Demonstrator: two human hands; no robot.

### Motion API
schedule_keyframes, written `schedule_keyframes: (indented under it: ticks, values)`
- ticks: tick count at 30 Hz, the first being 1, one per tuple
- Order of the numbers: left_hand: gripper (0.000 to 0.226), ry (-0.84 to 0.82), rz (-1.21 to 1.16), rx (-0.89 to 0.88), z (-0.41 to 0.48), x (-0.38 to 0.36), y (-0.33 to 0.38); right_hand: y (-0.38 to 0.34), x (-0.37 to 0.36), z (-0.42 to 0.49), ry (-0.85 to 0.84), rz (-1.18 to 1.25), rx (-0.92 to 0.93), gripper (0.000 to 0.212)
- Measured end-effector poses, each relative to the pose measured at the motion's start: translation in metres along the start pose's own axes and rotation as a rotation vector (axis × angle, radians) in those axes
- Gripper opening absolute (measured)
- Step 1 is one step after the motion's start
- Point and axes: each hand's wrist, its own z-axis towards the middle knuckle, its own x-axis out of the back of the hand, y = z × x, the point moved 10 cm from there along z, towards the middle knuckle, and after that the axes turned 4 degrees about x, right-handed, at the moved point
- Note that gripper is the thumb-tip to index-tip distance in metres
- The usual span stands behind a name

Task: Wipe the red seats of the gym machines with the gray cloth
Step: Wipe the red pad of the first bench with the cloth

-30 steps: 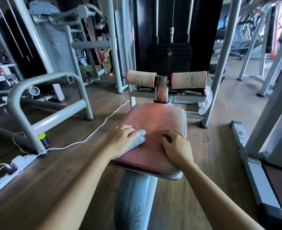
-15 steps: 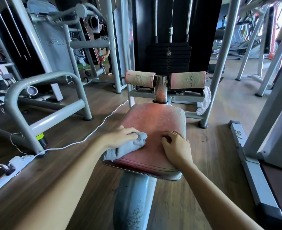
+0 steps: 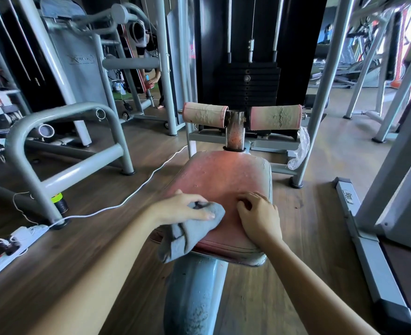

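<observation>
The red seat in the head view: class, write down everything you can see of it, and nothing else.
The red seat is a rounded rectangular pad, its faded red cover looking like worn vinyl with small pits and grey, scuffed edges. It lies about level on a thick blue-grey post, with a rusty metal tube rising behind its far edge. The left hand presses the gray cloth on its near left part, the cloth drooping over the edge; the right hand rests on its near right.

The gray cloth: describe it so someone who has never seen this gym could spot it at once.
Start at the black weight stack straight ahead and drop to the worn red seat in front of it. At the seat's near left corner, the left hand presses the gray cloth, the only soft, crumpled thing there, drooping over the edge.
</observation>
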Motion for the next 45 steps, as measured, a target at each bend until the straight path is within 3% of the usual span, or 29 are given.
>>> schedule_keyframes:
  ticks: [3, 6, 10, 13, 16, 22, 26, 30, 34, 40, 45]
  values:
    - [0.032, 0.125, 0.054, -0.060, -0.001, -0.006, 0.001, 0.000, 0.001, 0.000, 0.004, 0.006, -0.003, 0.027]
    - [0.039, 0.241, 0.023, -0.130, 0.000, 0.001, 0.002, 0.000, 0.001, -0.001, 0.001, 0.002, -0.007, 0.028]
    - [0.031, 0.285, -0.062, -0.206, -0.005, 0.005, 0.010, -0.001, 0.003, -0.001, 0.003, 0.000, -0.008, 0.028]
    - [0.046, 0.296, -0.021, -0.225, -0.004, 0.001, 0.008, -0.002, 0.003, -0.001, 0.004, -0.006, 0.000, 0.027]
    - [0.045, 0.351, -0.054, -0.273, -0.006, 0.003, 0.002, -0.004, 0.004, -0.001, -0.003, -0.018, -0.001, 0.026]
    - [0.039, 0.571, -0.306, -0.365, -0.046, 0.015, -0.009, -0.018, -0.002, -0.004, -0.122, -0.139, 0.115, 0.033]
    - [0.036, 0.796, -0.481, -0.311, -0.096, 0.016, -0.050, -0.039, -0.014, -0.014, -0.296, -0.219, 0.272, 0.036]
    - [0.033, 1.065, -0.607, -0.118, -0.138, -0.001, -0.122, -0.070, -0.037, -0.030, -0.459, -0.286, 0.411, 0.038]
    - [0.030, 1.179, -0.682, -0.010, -0.138, -0.030, -0.153, -0.083, -0.057, -0.030, -0.539, -0.296, 0.447, 0.039]
    - [0.032, 1.226, -0.811, -0.025, -0.124, -0.053, -0.154, -0.077, -0.077, -0.029, -0.664, -0.410, 0.487, 0.048]
    - [0.032, 1.374, -0.679, -0.140, -0.126, -0.042, -0.139, -0.077, -0.076, -0.029, -0.648, -0.396, 0.454, 0.044]
